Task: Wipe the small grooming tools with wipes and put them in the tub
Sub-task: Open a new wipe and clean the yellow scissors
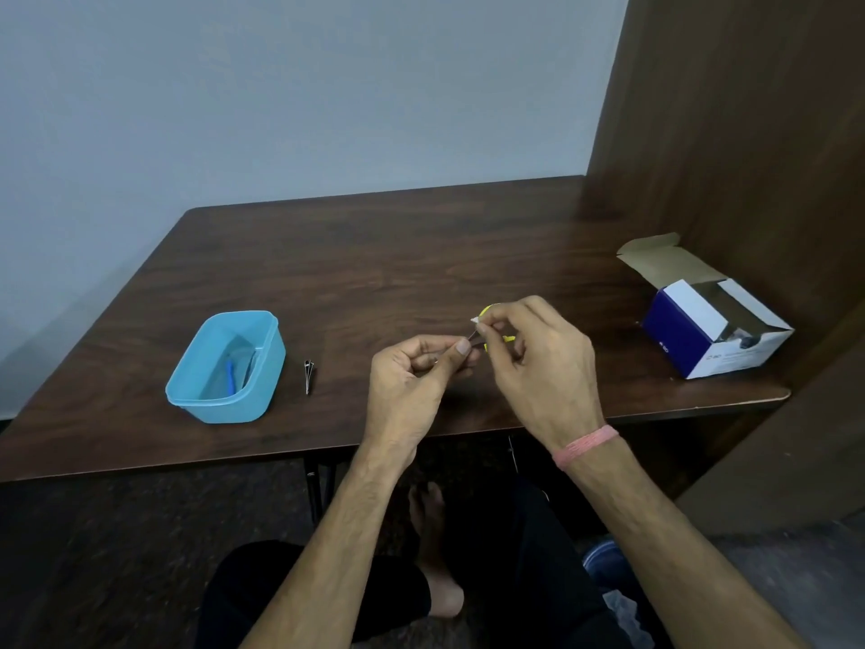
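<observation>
Over the near middle of the dark wooden desk (374,255), the person's two hands meet. The left hand (412,372) has its fingers curled, thumb and forefinger pinching a thin metal grooming tool (472,340) whose tip points toward 2 o'clock. The right hand (538,363), with a pink band (587,446) on its wrist, pinches a small white wipe (475,320) between thumb and fingertips, right at the tool's tip; whether the wipe touches the metal cannot be told. Behind the right hand's fingers something yellow (491,310) shows on the desk, mostly hidden.

At 9 o'clock from the hands stands the light blue tub (262,367), open at the top, with a blue-handled item (230,374) and another slim piece lying inside. Just beside the tub, on its 3 o'clock side, a small dark metal tool (308,374) lies flat on the desk, apart from both tub and hands.

At 3 o'clock from the hands, near the desk's right edge, sits an opened white and navy cardboard box (711,334), its flap raised toward 11 o'clock.
</observation>
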